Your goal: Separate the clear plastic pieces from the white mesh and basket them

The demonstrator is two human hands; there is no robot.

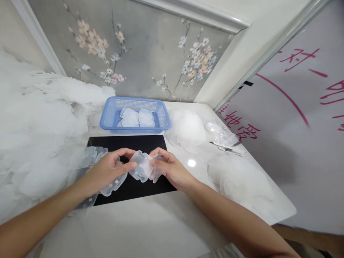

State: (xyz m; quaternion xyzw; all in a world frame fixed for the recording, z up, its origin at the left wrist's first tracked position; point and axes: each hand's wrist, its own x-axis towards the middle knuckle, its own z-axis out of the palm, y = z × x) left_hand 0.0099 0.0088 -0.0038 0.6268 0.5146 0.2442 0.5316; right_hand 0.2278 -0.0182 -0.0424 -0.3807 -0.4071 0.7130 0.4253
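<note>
Above a black mat (134,143), my left hand (110,168) pinches the left edge of a translucent plastic piece (141,166) with scalloped edges and small holes. My right hand (172,167) is closed on a second similar piece (156,173), which overlaps the first one's right side. More of these pieces (110,186) lie under and beside my left hand, partly hidden by it. Behind the mat stands a blue plastic basket (107,126) holding stacks of the same whitish pieces (130,117).
A large heap of translucent pieces (40,114) fills the left side. On the right of the white table (129,229) lie a whitish pile (186,125), a clear bag (219,132), a pen-like tool (225,147) and another pile (239,175). A whiteboard (295,161) leans at right.
</note>
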